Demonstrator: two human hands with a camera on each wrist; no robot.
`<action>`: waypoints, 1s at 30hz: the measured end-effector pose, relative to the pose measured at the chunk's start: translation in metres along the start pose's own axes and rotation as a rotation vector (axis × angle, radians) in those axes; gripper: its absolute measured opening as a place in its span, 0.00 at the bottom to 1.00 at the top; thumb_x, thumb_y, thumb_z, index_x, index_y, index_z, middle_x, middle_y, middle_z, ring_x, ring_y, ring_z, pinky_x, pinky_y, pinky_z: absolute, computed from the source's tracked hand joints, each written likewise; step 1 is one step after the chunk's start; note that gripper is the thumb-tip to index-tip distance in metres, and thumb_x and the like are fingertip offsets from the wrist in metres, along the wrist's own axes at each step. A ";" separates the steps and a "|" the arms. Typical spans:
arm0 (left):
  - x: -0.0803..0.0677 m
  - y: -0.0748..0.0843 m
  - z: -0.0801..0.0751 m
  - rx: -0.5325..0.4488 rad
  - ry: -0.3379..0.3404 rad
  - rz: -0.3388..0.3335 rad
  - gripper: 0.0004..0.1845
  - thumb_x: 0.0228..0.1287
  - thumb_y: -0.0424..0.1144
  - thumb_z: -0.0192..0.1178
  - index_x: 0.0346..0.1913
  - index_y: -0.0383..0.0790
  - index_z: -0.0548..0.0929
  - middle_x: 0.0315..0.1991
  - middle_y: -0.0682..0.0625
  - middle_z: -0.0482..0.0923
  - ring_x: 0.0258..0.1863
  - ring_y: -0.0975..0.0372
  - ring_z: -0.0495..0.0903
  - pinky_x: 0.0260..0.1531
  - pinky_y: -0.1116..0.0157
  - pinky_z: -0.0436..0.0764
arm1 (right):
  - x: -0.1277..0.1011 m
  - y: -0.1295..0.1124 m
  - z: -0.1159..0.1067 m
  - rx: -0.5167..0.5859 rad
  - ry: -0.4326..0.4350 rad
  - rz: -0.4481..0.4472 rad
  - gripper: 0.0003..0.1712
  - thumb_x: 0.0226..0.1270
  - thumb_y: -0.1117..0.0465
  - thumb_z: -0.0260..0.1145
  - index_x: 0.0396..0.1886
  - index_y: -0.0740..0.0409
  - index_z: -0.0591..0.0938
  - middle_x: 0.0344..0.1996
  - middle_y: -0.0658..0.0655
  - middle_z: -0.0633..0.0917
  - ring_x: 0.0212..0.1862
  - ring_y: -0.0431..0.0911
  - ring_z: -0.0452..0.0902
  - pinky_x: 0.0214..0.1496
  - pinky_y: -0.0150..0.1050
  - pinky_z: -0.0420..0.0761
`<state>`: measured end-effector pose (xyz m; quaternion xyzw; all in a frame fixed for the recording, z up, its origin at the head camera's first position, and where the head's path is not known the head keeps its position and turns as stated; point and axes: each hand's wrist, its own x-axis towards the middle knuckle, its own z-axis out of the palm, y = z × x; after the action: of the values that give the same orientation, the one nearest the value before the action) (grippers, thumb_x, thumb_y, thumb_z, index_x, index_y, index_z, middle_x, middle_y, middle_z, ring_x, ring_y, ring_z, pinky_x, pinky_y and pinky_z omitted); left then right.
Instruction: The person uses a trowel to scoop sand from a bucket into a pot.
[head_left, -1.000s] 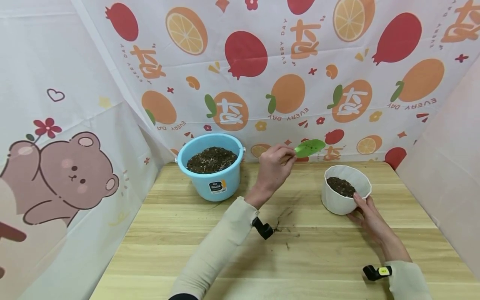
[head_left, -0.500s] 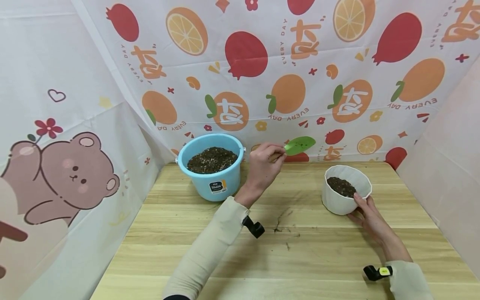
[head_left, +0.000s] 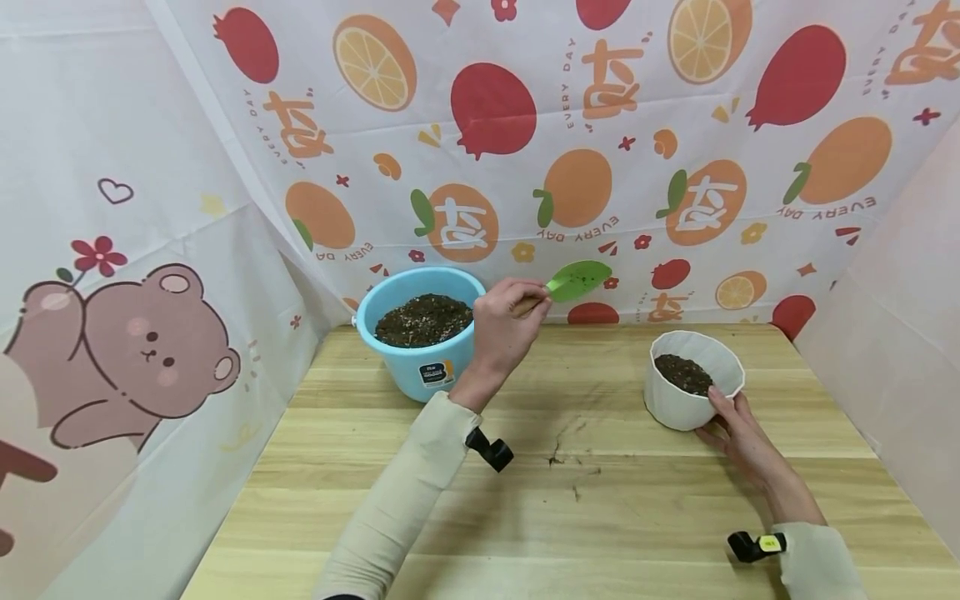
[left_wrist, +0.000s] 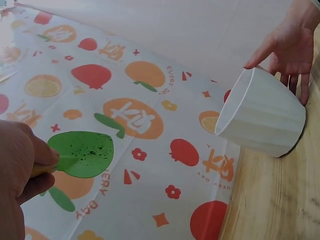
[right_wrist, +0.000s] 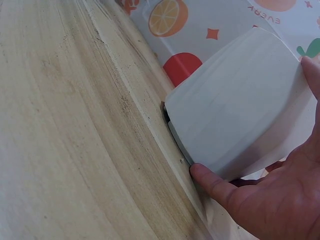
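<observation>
My left hand (head_left: 501,329) grips the wooden handle of a small trowel (head_left: 581,281), raised just right of the blue bucket. In the left wrist view the green blade (left_wrist: 85,154) carries only specks of dark soil. At the right, a white faceted flower pot (head_left: 675,407) stands on the table with dark soil (head_left: 682,374) inside. My right hand (head_left: 750,446) holds this pot from its near right side, thumb at the rim. The right wrist view shows a finger (right_wrist: 215,182) at the pot's lower edge.
A light blue bucket (head_left: 401,367) with much dark soil (head_left: 423,321) stands at the back left of the wooden table (head_left: 600,517). Soil crumbs (head_left: 555,458) lie mid-table. A fruit-print cloth (head_left: 487,108) hangs behind, with plain and bear-print cloths at the sides.
My left hand has moved left with the trowel, toward the bucket, and the blade has risen slightly. The right hand and the flower pot have stayed in place.
</observation>
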<state>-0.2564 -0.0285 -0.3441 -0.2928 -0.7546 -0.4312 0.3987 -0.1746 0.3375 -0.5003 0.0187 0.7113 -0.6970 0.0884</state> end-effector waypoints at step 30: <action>0.007 -0.021 -0.046 -0.066 0.098 -0.163 0.04 0.57 0.32 0.75 0.35 0.36 0.92 0.39 0.42 0.90 0.41 0.53 0.89 0.47 0.56 0.87 | 0.001 0.000 -0.001 -0.004 -0.005 0.023 0.45 0.81 0.38 0.39 0.80 0.48 0.27 0.79 0.69 0.38 0.68 0.34 0.58 0.57 0.27 0.81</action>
<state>-0.2606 -0.0783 -0.3323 -0.2222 -0.7407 -0.5008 0.3889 -0.1753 0.3382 -0.5000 0.0252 0.7123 -0.6945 0.0982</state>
